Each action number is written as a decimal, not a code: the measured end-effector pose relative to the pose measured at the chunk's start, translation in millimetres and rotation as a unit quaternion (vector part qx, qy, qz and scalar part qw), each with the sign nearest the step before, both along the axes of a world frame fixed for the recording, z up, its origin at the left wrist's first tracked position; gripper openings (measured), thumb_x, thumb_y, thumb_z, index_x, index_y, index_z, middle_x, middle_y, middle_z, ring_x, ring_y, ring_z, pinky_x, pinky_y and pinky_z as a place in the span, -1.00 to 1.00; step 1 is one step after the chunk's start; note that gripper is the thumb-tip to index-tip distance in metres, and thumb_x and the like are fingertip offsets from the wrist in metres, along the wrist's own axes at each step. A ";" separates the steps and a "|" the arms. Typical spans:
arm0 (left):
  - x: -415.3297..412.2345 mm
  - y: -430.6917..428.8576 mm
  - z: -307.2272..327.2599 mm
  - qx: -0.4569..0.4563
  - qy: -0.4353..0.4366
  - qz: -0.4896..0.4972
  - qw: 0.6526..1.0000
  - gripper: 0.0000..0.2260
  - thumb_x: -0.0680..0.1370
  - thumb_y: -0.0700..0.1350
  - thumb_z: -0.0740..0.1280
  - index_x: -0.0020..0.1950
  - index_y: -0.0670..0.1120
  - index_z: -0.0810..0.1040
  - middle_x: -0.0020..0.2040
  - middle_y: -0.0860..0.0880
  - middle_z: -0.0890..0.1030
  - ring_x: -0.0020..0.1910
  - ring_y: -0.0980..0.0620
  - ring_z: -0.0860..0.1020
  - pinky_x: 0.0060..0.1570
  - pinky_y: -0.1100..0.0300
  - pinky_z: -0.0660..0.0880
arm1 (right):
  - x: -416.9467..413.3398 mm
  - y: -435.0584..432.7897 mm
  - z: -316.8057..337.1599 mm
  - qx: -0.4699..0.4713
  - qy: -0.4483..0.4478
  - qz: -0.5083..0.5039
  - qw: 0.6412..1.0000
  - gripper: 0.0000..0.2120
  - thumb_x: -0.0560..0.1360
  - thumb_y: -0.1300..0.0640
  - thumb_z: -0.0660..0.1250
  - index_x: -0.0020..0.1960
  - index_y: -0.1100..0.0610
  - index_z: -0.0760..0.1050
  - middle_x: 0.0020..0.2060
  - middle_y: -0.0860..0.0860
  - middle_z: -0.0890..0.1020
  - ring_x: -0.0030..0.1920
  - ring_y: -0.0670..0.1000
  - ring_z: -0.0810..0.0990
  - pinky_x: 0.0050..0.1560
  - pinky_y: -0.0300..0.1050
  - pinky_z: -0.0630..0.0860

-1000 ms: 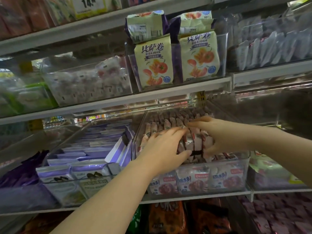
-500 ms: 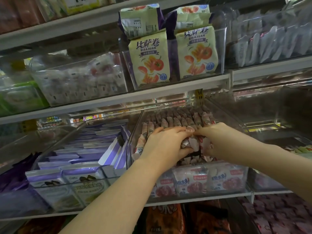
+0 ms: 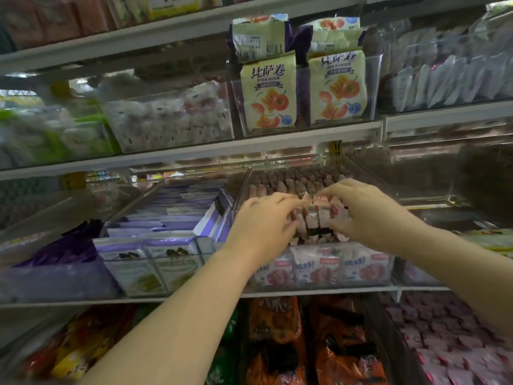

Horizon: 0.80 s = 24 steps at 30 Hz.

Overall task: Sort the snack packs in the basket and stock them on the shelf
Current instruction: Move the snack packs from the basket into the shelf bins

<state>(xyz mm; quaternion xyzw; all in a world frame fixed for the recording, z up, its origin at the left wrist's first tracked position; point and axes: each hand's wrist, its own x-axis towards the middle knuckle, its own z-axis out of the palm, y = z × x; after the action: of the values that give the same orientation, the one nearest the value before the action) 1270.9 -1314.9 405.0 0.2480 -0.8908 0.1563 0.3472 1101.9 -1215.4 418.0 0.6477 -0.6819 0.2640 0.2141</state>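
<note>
We hold a bunch of pink packs (image 3: 319,218) squeezed between both hands. Our left hand (image 3: 263,222) curls round its left end and our right hand (image 3: 366,212) pinches its right end, fingers bent. The packs stand upright in a row running left to right between our palms, both hands equally near. The slot in the clear bin (image 3: 241,190) lies, we judge, directly beneath. We count roughly four gripped packs, blurred. Three front packs (image 3: 316,269) face us below the grip, and the rows beyond are too many to count.

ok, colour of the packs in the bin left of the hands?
Purple and white packs, clearest in head view.
</note>
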 end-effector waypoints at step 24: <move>451.0 86.7 -388.1 0.323 0.162 0.402 0.841 -0.75 0.52 -0.26 0.28 0.15 -0.11 0.61 0.09 -0.13 0.60 0.09 -0.16 0.56 0.11 -0.01 0.48 | 417.2 -107.2 -352.7 0.388 0.105 0.453 0.796 -0.71 0.53 0.05 0.28 0.24 0.00 0.51 0.16 -0.06 0.61 0.21 0.04 0.54 0.16 -0.05 0.47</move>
<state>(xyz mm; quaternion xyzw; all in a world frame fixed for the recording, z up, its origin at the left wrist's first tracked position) 1721.9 -1228.1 16.8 0.7045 -0.6438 -0.0571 0.2933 1519.1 -1322.6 65.3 0.9350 -0.3293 -0.0257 -0.1291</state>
